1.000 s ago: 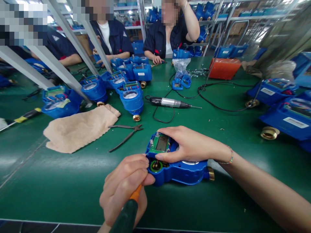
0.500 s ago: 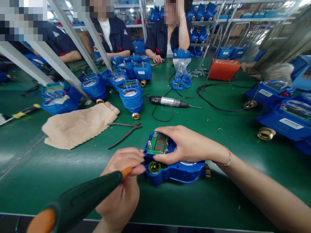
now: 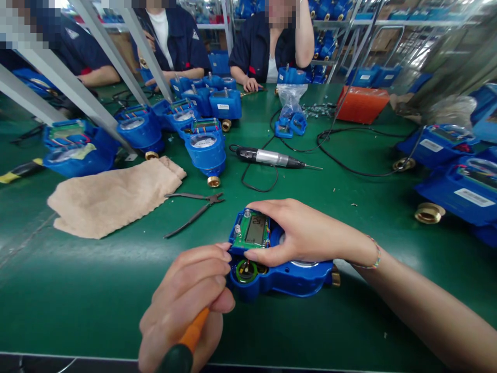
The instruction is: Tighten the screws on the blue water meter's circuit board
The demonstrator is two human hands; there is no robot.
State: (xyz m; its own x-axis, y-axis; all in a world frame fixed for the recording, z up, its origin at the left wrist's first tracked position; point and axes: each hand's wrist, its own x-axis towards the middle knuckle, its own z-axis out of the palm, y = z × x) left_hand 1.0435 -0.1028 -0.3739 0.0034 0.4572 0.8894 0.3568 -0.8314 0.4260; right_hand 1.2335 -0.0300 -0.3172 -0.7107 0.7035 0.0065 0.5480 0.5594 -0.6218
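Observation:
A blue water meter [image 3: 267, 282] lies on the green table in front of me, its top open over a green circuit board with a small grey display [image 3: 256, 229]. A round green-rimmed part [image 3: 245, 270] sits in its near corner. My right hand [image 3: 298, 233] is closed over the meter, thumb and fingers gripping the display housing from both sides. My left hand [image 3: 188, 305] is wrapped round a screwdriver [image 3: 194, 331] with an orange and dark green handle. Its fingertips are at the meter's left end; the screwdriver's tip is hidden.
Cutting pliers [image 3: 198, 210] and a beige cloth [image 3: 116, 199] lie to the left. Beyond the meter is a corded electric screwdriver [image 3: 269, 157]. More blue meters [image 3: 204, 150] stand at the left and right [image 3: 462, 191]. An orange box [image 3: 362, 104] stands farther back; co-workers sit across the table.
The screwdriver's handle has swung down and right, now pointing more toward me. My left hand has turned and shifted slightly lower. The right hand keeps its grip on the meter.

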